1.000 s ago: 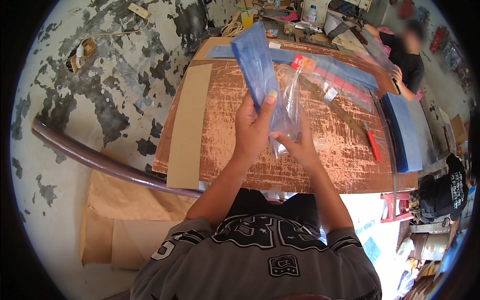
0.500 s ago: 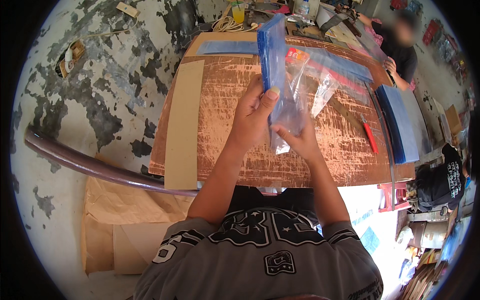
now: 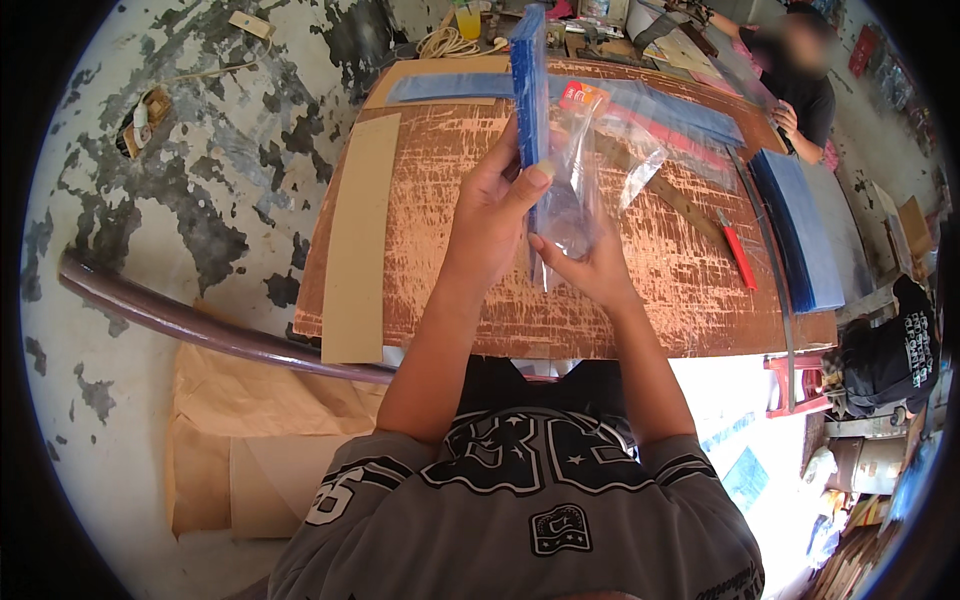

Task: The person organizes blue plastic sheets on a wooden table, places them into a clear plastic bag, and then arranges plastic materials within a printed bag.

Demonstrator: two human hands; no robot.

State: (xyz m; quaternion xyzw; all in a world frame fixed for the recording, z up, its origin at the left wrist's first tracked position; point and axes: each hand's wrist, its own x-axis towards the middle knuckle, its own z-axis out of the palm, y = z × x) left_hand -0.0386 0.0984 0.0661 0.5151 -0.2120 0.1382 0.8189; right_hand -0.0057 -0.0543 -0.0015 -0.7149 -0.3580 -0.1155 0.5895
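The person at the table [image 3: 450, 240] has a long, narrow blue stack [image 3: 530, 100] up in both hands, just above the worn brown top and roughly in front of the chest. It stands on edge, its far end raised, so I see mostly one slim side: deep, saturated blue, faintly lined like many thin sheets pressed together. The broad face turned to the right is paler, a hazy grey-blue with a plastic shine.

The left hand [image 3: 497, 200] is closed around it about midway down, thumb lying along the right-hand face, fingers wrapped behind. The right hand [image 3: 592, 262] is partly curled at the near end, thumb pressed to a clear plastic bag [image 3: 572, 195]; its other fingers are hidden behind the crinkled film. The bag bunches against the stack's right side, glossy with white glints; I can't tell whether it encloses any of the blue.

Just past the bag shows a red-and-orange label [image 3: 585, 98]. A red-handled tool [image 3: 739, 255] lies to the right, near a second blue stack [image 3: 800, 230], and a tan cardboard strip [image 3: 362, 240] lies along the left edge.
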